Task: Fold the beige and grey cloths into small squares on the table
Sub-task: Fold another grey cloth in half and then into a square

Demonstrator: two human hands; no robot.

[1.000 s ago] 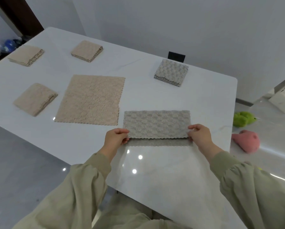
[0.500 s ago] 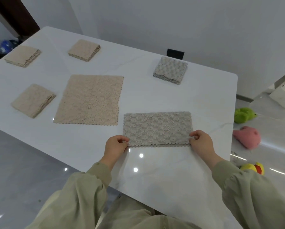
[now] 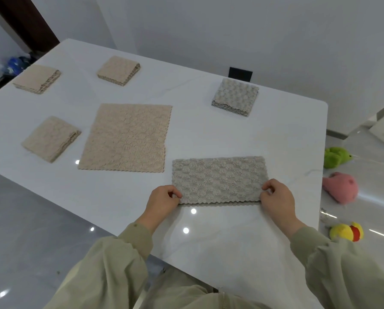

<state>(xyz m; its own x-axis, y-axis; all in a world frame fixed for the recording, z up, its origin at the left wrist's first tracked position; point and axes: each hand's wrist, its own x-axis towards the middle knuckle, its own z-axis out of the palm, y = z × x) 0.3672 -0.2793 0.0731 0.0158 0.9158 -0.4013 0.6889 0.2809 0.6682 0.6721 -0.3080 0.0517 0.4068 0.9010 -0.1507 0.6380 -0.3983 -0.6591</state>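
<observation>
A grey cloth (image 3: 218, 178) lies on the white table (image 3: 208, 130), folded once into a long rectangle. My left hand (image 3: 163, 200) pinches its near left corner and my right hand (image 3: 276, 197) pinches its near right corner. To its left an unfolded beige cloth (image 3: 126, 138) lies flat. Three beige cloths sit folded into small squares: one at the left (image 3: 50, 139), one at the far left (image 3: 37, 78), one at the back (image 3: 119, 70). A folded grey square (image 3: 235, 97) sits at the back right.
Plush toys lie on the glossy floor to the right of the table: a green one (image 3: 336, 157), a pink one (image 3: 340, 187) and a yellow and red one (image 3: 346, 231). The table's right edge runs close to my right hand.
The upper layer of the grey cloth has come down toward me, so its near edge now almost meets the lower layer's edge. Both hands stay on the near corners.
</observation>
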